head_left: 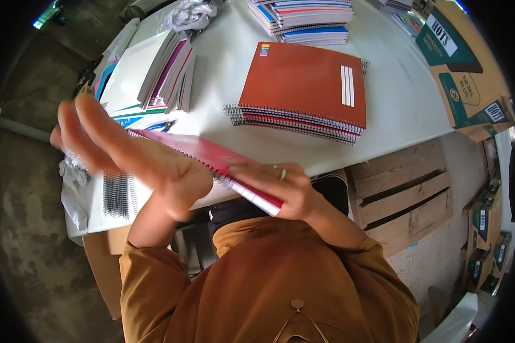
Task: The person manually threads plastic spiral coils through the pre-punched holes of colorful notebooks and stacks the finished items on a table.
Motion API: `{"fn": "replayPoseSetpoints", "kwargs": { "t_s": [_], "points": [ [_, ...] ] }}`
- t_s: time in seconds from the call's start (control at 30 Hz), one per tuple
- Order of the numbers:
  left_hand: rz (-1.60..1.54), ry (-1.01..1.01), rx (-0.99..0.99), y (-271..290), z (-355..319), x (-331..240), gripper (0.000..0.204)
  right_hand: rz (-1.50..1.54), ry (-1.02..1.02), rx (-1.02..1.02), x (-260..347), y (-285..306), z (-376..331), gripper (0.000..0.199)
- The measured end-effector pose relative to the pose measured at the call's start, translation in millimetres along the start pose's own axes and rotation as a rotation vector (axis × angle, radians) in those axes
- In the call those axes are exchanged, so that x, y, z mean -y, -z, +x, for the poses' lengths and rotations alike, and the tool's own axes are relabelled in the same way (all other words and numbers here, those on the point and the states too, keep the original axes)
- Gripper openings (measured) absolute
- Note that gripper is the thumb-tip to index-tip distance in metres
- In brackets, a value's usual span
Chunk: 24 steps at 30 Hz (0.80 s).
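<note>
A red and pink spiral-bound notebook (pixel 209 151) is held slanting at the table's near edge, in front of my body. My right hand (pixel 286 186), with rings on it, grips the notebook's near right end, thumb side hidden. My left hand (pixel 129 151) is raised over the notebook's left part, fingers stretched out and blurred by motion. Nothing shows in it; whether its heel touches the notebook I cannot tell. Just beyond lies a stack of spiral notebooks (pixel 303 80) with a brown-red cover on top.
Leaning notebooks (pixel 149 74) lie at the table's left, another notebook pile (pixel 309 23) at the back. Dark wire coils (pixel 117 195) sit near the left corner. Crumpled plastic (pixel 191 14) lies at the far left. A carton (pixel 469 80) stands right; a wooden pallet (pixel 403 197) is below.
</note>
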<state>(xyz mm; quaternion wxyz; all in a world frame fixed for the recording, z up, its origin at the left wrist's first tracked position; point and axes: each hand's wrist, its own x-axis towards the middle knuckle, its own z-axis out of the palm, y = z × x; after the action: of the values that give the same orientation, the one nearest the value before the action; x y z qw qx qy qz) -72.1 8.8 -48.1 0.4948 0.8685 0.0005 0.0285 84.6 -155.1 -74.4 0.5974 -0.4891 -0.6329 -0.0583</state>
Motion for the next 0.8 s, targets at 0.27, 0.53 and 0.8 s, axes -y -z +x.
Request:
{"fn": "replayPoseSetpoints", "kwargs": {
  "t_s": [0.27,0.53,0.8],
  "points": [
    [0.867,-0.8,-0.827,0.3,53.8,-62.5,0.068,-0.049,-0.007,-0.035,-10.7,3.5,-0.4,0.047],
    [0.576,-0.815,-0.538,-64.4,34.7,-3.7,0.104,-0.048,-0.055,-0.035,-1.4,6.4,5.9,0.038],
    [0.801,-0.77,-0.681,-86.5,51.6,10.1,0.092,0.104,-0.149,-0.133,-5.7,9.0,14.9,0.043]
  ]
}}
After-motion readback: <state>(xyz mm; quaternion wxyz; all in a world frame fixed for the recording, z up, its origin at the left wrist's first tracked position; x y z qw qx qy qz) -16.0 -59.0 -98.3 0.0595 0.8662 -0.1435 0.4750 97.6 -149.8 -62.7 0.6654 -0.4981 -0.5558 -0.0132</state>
